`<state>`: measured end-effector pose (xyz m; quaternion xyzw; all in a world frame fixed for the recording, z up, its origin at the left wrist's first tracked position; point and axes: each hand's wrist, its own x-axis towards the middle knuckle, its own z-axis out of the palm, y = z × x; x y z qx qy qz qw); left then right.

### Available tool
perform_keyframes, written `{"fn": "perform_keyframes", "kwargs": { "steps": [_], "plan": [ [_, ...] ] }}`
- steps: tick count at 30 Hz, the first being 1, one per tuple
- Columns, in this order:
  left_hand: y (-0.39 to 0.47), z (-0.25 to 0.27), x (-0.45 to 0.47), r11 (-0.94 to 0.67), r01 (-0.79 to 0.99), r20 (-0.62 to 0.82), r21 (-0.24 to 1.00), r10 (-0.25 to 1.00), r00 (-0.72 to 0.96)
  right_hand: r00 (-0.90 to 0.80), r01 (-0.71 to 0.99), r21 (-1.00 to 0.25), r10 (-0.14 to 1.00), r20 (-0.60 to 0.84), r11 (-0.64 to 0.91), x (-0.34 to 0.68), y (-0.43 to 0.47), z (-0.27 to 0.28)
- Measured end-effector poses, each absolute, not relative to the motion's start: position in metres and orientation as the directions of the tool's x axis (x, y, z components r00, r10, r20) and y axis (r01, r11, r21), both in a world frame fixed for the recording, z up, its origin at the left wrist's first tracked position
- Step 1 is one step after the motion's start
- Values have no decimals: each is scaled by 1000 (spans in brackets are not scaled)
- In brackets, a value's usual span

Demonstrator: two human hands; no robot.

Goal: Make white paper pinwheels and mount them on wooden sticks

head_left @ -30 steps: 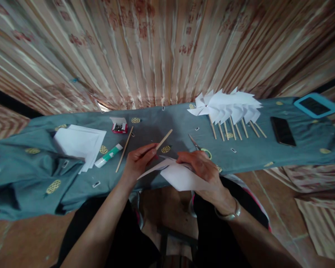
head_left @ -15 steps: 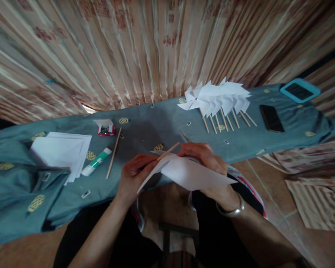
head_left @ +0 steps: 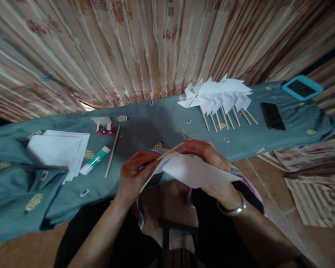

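Between my hands, over the near edge of the table, is a white paper pinwheel (head_left: 192, 171) with its blades bent. My left hand (head_left: 135, 173) is closed on the pinwheel's left side and on a wooden stick (head_left: 171, 150) that slants up to the right across its back. My right hand (head_left: 206, 154) is closed around the pinwheel's far side, its fingertips close to the stick's upper end. The paper hides part of both hands' fingers. Just beyond my right fingers, the tip of a pair of scissors (head_left: 185, 134) shows on the cloth.
Finished paper pinwheels (head_left: 222, 95) overlap in a row at the back right, beside a phone (head_left: 273, 116) and a blue-framed tablet (head_left: 303, 88). Leftward lie a loose stick (head_left: 112, 152), a glue stick (head_left: 95, 160), a red box of pins (head_left: 105, 127) and paper sheets (head_left: 56, 149).
The pinwheel and stick have shifted slightly right, and my right fingers sit a little higher along the stick. Both hands keep their hold. The view has moved slightly.
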<state>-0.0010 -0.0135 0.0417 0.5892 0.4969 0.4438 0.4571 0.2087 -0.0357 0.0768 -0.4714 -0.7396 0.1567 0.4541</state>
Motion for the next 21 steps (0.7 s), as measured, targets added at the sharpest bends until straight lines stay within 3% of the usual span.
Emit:
{"fn": "perform_keyframes", "kwargs": {
  "steps": [21],
  "plan": [
    [-14, 44, 1, -93, 226, 78, 970, 994, 73, -101, 592, -664, 860, 501, 456, 208, -37, 75]
  ]
}}
